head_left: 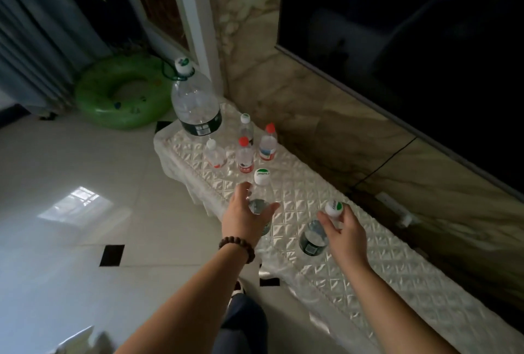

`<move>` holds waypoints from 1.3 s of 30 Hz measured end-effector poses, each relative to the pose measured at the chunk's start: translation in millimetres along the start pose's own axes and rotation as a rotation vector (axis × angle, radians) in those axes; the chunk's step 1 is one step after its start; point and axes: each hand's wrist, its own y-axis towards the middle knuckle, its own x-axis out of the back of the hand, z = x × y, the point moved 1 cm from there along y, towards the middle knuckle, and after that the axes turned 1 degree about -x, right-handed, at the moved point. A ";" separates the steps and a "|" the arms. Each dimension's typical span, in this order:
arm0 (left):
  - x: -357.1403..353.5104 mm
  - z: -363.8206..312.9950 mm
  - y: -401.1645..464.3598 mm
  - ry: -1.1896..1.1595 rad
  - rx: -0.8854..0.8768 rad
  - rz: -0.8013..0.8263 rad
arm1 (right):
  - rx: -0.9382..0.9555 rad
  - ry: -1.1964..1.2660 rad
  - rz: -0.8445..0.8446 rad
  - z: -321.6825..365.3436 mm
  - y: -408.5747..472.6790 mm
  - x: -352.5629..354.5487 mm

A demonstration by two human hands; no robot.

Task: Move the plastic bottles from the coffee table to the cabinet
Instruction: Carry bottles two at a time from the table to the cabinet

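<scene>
glossy pale floor tiles [85, 183] with black insets mirror a window; marble wall [326, 126], dark tv [411, 27], blue curtain [25, 41], green swim ring [124, 92].

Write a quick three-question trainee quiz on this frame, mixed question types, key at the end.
1. Multiple choice: the left hand is at which bottle? A) the large clear jug with a dark label B) the clear plastic bottle with a white and green cap C) the small clear bottle with a red cap and blue and red label
2. True or false: the right hand pinches the neck of the dark-labelled clear bottle just under its white cap.
3. How many bottles stand on the white quilted cloth with no hand at them?

Key: 1 B; 2 true; 3 five.
</scene>
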 end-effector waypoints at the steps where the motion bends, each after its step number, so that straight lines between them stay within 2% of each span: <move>1: 1.9 3.3 14.0 0.010 -0.002 0.017 | -0.006 0.001 -0.004 4.0 6.9 -8.8; 8: -6.8 25.9 87.7 0.044 -0.002 0.077 | -0.089 0.019 0.008 10.1 49.1 -47.6; 15: -59.5 41.9 142.0 0.026 0.069 0.189 | -0.130 -0.013 -0.002 -15.1 117.8 -64.1; 20: -107.3 62.1 180.3 0.060 0.071 0.212 | -0.084 -0.031 -0.001 -34.5 181.5 -84.7; 23: -128.4 73.7 197.8 0.098 0.064 0.167 | -0.007 -0.053 -0.013 -36.6 212.5 -103.2; 29: -151.8 87.4 207.9 0.178 0.044 0.170 | 0.139 -0.091 0.050 -37.8 259.0 -146.4; 34: -152.9 90.7 207.2 0.205 -0.007 0.195 | 0.121 -0.078 0.138 -38.4 276.4 -165.5; 39: -152.8 95.2 200.3 0.230 -0.053 0.202 | 0.079 -0.066 0.152 -30.4 290.7 -170.0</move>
